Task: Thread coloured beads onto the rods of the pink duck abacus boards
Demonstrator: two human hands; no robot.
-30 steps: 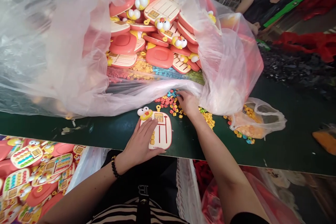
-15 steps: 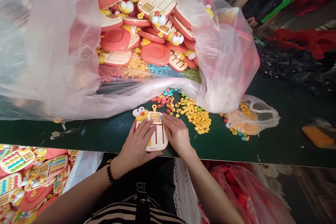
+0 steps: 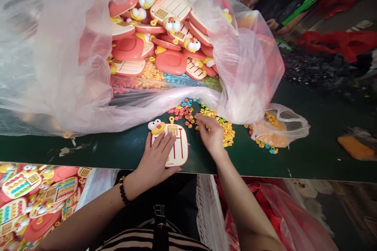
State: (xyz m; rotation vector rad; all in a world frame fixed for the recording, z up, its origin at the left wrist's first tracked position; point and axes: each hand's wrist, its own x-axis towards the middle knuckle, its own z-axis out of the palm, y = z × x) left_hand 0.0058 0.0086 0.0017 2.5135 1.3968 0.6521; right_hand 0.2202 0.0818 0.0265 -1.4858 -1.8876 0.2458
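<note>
A cream and red toy board (image 3: 180,149) with slots and a yellow, big-eyed duck-like head at its upper left lies flat on the dark green table. Across its left part rests my left hand (image 3: 157,151), fingers over the face and thumb along the lower edge, holding it in place. My right hand (image 3: 212,135) is off the board, at the loose yellow pieces (image 3: 228,135), with thumb and forefinger drawn together. Whatever lies between those fingertips is too small to make out. Small red pieces (image 3: 176,112) and blue pieces (image 3: 186,102) are scattered just beyond the board.
A large clear plastic bag (image 3: 247,66) full of similar toys (image 3: 172,62) stands behind. To the right is a small bag of pieces (image 3: 272,131). Boards with coloured pieces (image 3: 23,180) fill the lower left. Another person (image 3: 282,0) is at the upper right.
My right hand has left the toy board's right edge and moved right and slightly up to the yellow pieces. My left hand stays on the board. The view has shifted slightly.
</note>
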